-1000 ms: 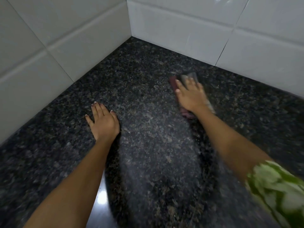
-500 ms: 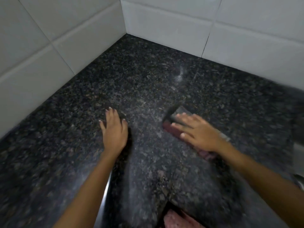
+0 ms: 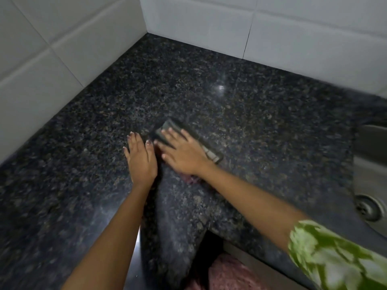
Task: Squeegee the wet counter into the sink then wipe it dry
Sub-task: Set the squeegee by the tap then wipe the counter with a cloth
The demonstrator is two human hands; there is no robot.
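A: Where's the squeegee point(image 3: 211, 152)?
B: Flat on the counter point(image 3: 261, 126), mid-slab, under the right hand point(image 3: 184, 155), whose straight fingers press it down.
A: And the left hand point(image 3: 141, 159)?
B: Just beside it, palm down, fingers flat, holding nothing.
A: The sink point(image 3: 368, 164)?
B: At the right edge, well apart.

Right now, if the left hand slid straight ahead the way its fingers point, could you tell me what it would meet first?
The left hand lies flat on the counter, fingers pointing toward the far corner. Ahead, only bare granite shows until the tiled wall. The squeegee under the right hand sits just beside that line, probably clear of it.
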